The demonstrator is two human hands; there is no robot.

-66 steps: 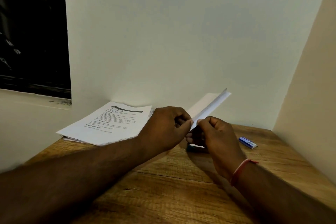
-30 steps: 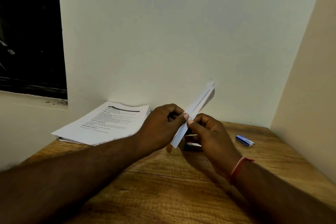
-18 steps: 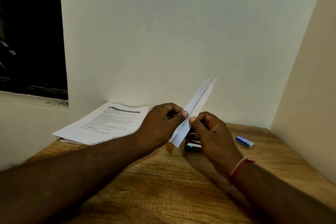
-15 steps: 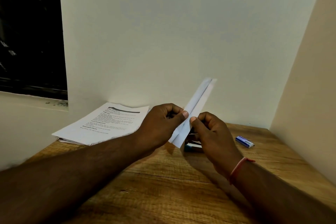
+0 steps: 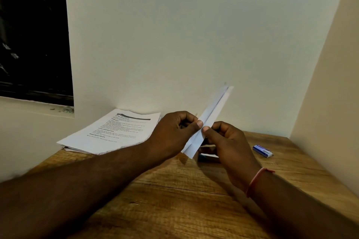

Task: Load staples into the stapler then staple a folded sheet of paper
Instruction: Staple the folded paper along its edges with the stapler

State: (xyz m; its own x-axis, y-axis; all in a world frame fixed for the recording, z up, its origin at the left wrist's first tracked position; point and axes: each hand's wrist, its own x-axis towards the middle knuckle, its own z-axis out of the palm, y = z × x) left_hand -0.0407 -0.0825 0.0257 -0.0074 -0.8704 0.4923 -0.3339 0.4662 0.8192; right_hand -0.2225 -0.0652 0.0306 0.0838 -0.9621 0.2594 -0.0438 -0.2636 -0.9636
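Both my hands pinch the folded paper [image 5: 208, 122] above the desk [image 5: 174, 200]: my left hand [image 5: 174, 134] with thumb pressed on its left edge, my right hand [image 5: 227, 141] with thumb on the right edge, fingers curled behind. The strip tilts up and away toward the wall [image 5: 194, 35], its near end hanging just over the desk. Under my right hand lies a dark thing with a white top, likely the stapler [image 5: 207, 156], mostly hidden. A small blue box [image 5: 262, 151] sits to the right; a stack of printed sheets [image 5: 114, 132] lies left.
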